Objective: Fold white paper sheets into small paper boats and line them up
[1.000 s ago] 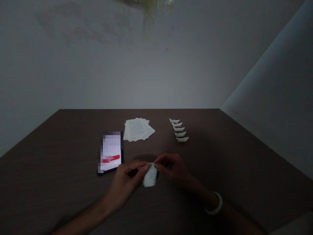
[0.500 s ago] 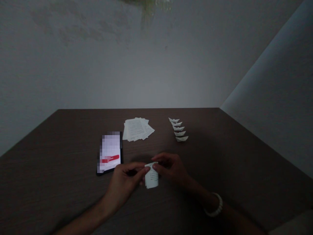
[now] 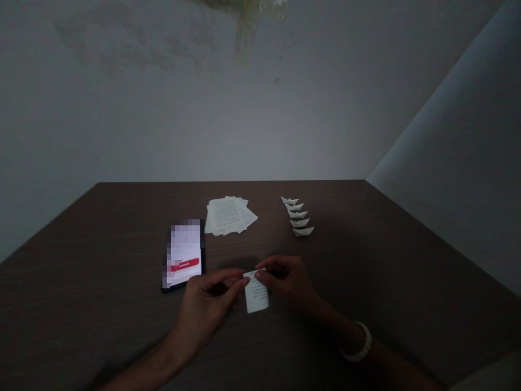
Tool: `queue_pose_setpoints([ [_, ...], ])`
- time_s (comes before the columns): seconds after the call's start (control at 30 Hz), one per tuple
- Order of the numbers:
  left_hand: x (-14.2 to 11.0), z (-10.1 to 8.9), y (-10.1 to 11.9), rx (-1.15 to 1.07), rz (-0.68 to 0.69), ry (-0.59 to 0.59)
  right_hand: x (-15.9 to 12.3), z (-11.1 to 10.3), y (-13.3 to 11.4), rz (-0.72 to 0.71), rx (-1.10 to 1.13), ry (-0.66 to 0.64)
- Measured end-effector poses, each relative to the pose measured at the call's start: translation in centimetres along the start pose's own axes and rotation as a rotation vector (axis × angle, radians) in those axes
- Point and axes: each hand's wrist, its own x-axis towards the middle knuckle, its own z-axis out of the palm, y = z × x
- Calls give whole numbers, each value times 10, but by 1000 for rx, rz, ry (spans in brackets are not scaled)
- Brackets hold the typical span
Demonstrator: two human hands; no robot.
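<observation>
A small folded sheet of printed paper (image 3: 257, 297) hangs between my two hands, above the dark table. My left hand (image 3: 214, 296) pinches its upper left corner between thumb and fingers. At the upper right corner, my right hand (image 3: 287, 279) grips it the same way, with a pale beaded bracelet on that wrist. Lines of print face me on the paper. Its back side is hidden from me.
A phone or tablet (image 3: 203, 260) with a lit, partly blurred screen lies left of my hands. Beyond it is a loose pile of printed sheets (image 3: 228, 215). Several folded paper boats (image 3: 299, 223) stand in a row to the right. A wall (image 3: 244, 136) rises behind the table (image 3: 122, 233).
The folded paper has turned between my fingers and shifted slightly right, so its printed face shows wider and flatter. Both hands keep their pinch. The boats, pile and device stay put.
</observation>
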Motion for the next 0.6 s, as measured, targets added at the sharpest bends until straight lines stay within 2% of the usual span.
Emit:
queue_pose_setpoints([
  [0.6,0,-1,3,66,71,-12,0,-1,0,-50,-41,2],
])
